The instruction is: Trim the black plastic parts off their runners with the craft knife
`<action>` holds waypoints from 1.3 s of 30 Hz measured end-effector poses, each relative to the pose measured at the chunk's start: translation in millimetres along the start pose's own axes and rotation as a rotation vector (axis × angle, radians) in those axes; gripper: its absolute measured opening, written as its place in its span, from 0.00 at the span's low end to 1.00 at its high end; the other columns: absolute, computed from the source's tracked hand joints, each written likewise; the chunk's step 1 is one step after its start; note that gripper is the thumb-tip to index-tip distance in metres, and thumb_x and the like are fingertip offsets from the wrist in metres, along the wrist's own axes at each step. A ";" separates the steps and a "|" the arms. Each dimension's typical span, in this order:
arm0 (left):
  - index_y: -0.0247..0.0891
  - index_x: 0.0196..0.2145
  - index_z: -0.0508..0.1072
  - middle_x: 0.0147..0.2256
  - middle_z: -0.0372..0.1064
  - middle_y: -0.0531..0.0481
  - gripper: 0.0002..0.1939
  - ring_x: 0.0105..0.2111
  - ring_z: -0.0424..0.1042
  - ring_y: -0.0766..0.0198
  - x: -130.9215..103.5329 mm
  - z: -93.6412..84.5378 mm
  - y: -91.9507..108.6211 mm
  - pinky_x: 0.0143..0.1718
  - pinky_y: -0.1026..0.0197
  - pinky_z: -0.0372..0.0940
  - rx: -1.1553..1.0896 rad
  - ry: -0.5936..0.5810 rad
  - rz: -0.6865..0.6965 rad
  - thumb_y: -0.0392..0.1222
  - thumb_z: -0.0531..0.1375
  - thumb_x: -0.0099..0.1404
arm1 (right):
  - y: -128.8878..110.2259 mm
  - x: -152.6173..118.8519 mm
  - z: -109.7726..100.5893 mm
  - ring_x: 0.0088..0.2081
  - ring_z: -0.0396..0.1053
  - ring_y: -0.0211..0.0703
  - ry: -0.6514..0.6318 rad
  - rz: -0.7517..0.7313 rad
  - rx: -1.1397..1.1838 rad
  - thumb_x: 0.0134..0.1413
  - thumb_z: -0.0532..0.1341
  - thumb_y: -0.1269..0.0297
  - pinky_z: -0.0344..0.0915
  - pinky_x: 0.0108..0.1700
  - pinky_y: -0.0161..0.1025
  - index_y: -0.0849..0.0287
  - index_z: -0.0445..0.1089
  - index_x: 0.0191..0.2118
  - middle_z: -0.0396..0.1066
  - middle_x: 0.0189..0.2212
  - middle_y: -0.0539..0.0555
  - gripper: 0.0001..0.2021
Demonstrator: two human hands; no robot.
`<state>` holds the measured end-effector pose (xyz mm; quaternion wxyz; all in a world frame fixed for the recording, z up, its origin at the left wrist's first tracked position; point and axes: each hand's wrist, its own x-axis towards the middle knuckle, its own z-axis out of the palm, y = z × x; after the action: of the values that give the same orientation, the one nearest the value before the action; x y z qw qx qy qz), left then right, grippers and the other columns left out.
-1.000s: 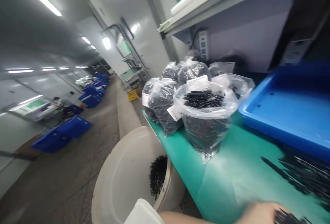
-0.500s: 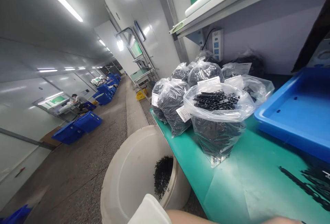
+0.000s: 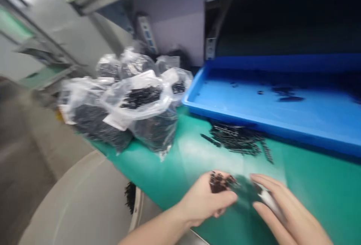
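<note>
My left hand (image 3: 207,201) is closed around a small bunch of black parts (image 3: 218,182), too blurred to name more exactly, above the green mat (image 3: 169,179). To its right, my right hand (image 3: 290,209) has its thumb and forefinger apart, curved around a blurred pale object (image 3: 270,201) whose kind I cannot make out. A pile of thin black plastic pieces (image 3: 237,139) lies on the mat beyond both hands, against the front of a blue tray (image 3: 239,104).
A clear bag (image 3: 153,128) stands open at the left, full of black pieces, with more filled bags (image 3: 96,120) beside and behind it. Below the table edge is a large pale bin (image 3: 73,200) with black bits inside. A power strip (image 3: 147,34) hangs on the wall.
The view has swung to the right, away from the aisle. Both my hands now show over the mat, the left with black parts in it; before, only an arm and a sliver of hand showed.
</note>
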<state>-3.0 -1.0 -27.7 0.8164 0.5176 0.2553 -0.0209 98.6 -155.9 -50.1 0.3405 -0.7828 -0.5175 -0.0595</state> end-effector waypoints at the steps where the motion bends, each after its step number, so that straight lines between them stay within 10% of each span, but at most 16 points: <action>1: 0.34 0.33 0.67 0.19 0.57 0.59 0.09 0.13 0.51 0.78 0.6 -0.1 0.1 0.11 0.73 0.46 0.048 0.036 -0.005 0.37 0.61 0.52 | -5.8 -0.7 -4.8 0.39 0.71 0.40 -0.028 0.031 0.022 0.60 0.48 0.61 0.71 0.33 0.31 0.53 0.59 0.47 0.70 0.40 0.54 0.12; 15: 0.34 0.34 0.67 0.26 0.63 0.53 0.13 0.17 0.55 0.78 -4.4 -0.2 -3.3 0.14 0.73 0.47 0.156 0.031 -0.087 0.46 0.61 0.55 | -23.1 -6.7 -5.8 0.40 0.70 0.44 -0.191 0.371 0.338 0.59 0.51 0.64 0.70 0.34 0.39 0.54 0.57 0.56 0.70 0.43 0.53 0.19; 19: 0.31 0.27 0.67 0.20 0.64 0.51 0.14 0.12 0.59 0.76 -5.0 3.0 -6.3 0.10 0.71 0.39 0.067 -0.185 -0.198 0.47 0.57 0.58 | -22.9 2.0 -9.4 0.35 0.69 0.37 -0.158 0.413 0.522 0.56 0.55 0.68 0.67 0.35 0.32 0.54 0.66 0.42 0.70 0.35 0.48 0.09; 24: 0.34 0.29 0.65 0.17 0.63 0.54 0.19 0.09 0.52 0.78 -7.5 9.4 -13.2 0.09 0.72 0.37 0.028 -0.151 -0.216 0.56 0.56 0.57 | -25.8 10.1 -11.9 0.26 0.66 0.35 -0.179 0.506 0.524 0.56 0.55 0.67 0.62 0.27 0.32 0.56 0.65 0.31 0.67 0.24 0.45 0.05; 32: 0.36 0.37 0.62 0.24 0.65 0.54 0.17 0.10 0.52 0.79 -6.4 12.6 -8.6 0.10 0.71 0.41 0.136 0.016 -0.137 0.49 0.60 0.55 | -25.9 -5.0 -12.7 0.34 0.69 0.42 -0.246 0.419 0.332 0.61 0.44 0.63 0.68 0.32 0.40 0.56 0.57 0.54 0.69 0.37 0.54 0.17; 39: 0.34 0.29 0.63 0.23 0.63 0.54 0.15 0.10 0.50 0.80 -6.2 14.7 -8.7 0.10 0.70 0.40 0.136 0.020 -0.130 0.49 0.61 0.54 | -33.5 -10.8 -11.9 0.39 0.69 0.45 -0.323 0.276 0.155 0.61 0.44 0.68 0.69 0.31 0.42 0.60 0.58 0.56 0.70 0.42 0.56 0.19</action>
<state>-5.1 -19.1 -27.3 0.7737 0.5542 0.2946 -0.0859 68.2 -163.4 -30.1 0.3173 -0.8171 -0.4562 0.1535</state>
